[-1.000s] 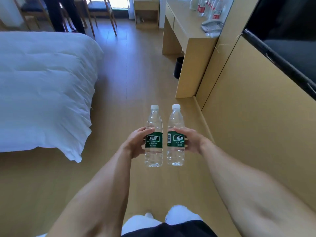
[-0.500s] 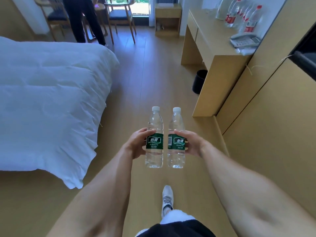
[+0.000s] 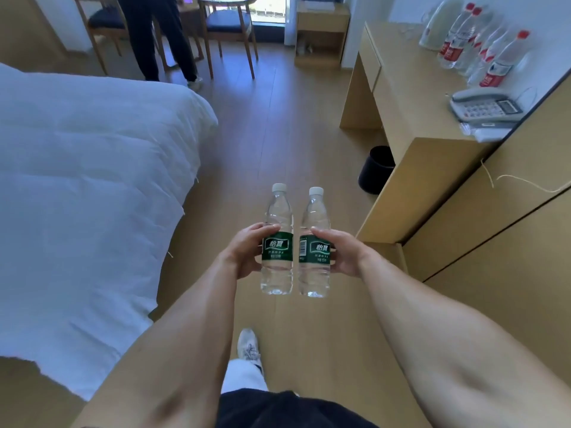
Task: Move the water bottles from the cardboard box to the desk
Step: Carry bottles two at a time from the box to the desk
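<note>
Two water bottles are held up over the floor, between a bed and a desk.

A big white bed (image 3: 83, 186) is seen on the left; a wooden desk (image 3: 411, 97) with red-label bottles (image 3: 482, 50) is ahead on the right; the left bottle (image 3: 277, 242) is wrapped by the left hand (image 3: 244, 251); the right bottle (image 3: 315, 245) is wrapped by the right hand (image 3: 346, 251); both are kept upright, side by side.

Both forearms stretched forward – left hand (image 3: 247, 253) and right hand (image 3: 344, 253) each curled in a grip

two green-label bottles (image 3: 277, 242), two chairs (image 3: 230, 29)
</note>
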{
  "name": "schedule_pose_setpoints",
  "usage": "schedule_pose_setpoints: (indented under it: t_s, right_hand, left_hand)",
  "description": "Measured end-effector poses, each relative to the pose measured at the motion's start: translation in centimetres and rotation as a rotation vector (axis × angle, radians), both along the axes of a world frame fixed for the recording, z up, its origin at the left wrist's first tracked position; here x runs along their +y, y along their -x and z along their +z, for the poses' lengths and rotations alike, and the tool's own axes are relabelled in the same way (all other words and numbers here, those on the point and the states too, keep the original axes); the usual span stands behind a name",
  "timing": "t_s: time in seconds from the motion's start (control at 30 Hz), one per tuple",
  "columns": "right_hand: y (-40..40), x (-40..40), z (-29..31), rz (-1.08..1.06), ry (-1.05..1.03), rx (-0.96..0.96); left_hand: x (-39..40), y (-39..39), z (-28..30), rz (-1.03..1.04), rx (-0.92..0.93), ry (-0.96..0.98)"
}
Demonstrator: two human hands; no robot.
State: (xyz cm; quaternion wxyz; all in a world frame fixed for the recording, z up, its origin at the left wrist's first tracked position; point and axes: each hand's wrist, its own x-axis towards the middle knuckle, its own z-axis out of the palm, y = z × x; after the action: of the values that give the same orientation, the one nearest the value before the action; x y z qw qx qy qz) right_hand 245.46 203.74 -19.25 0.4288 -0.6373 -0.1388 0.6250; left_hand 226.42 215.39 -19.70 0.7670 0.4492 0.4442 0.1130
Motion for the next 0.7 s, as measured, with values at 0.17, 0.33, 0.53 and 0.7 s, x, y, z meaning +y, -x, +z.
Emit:
schedule_pose_setpoints:
  t_s: [0.17, 0.33, 0.53, 0.7]
  right_hand:
    - [-5.2, 6.0, -1.6, -0.048, 0.024, -0.012]
    - [-11.0, 13.2, -2.7, -0.147, 0.047, -0.008]
    - [-16.6, 21.8, -2.3, -0.292, 0.069, 0.007]
    - [-20.8, 28.1, -1.7, -0.387, 0.043, 0.017]
  left_hand:
    - [7.6, -5.7, -2.0, -0.046, 0.010, 0.008]
    - [16.6, -12.6, -3.7, -0.128, -0.005, 0.064]
    - [26.9, -19.6, -3.7, -0.236, -0.004, 0.104]
    - [34.1, -24.6, -3.4, -0.294, 0.002, 0.099]
